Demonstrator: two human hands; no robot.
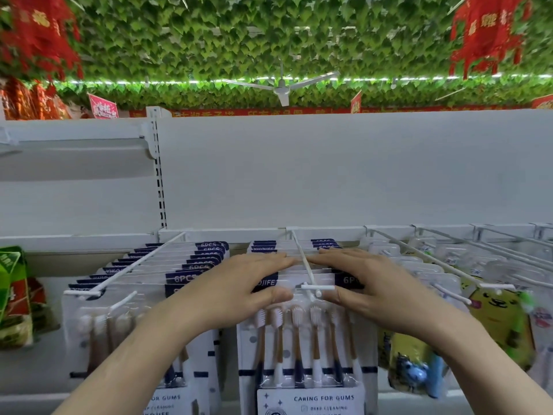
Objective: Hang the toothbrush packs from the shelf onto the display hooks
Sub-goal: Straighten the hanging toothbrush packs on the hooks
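Note:
Several white and navy toothbrush packs [302, 354] hang on the middle display hook [308, 274]. My left hand [239, 283] holds the front packs from the left, fingers over their top edge and thumb on the front face. From the right, my right hand [359, 283] holds the same packs in the same way. The hook's white tip [317, 287] sticks out between my two thumbs. A second row of the same packs [143, 295] hangs on the left hook [128, 269].
Children's toothbrush packs with a yellow cartoon [496, 322] hang on several hooks to the right. A green and red package [15, 295] sits at the far left. The white back panel [329, 175] rises behind, and a white shelf [74, 154] juts out at the upper left.

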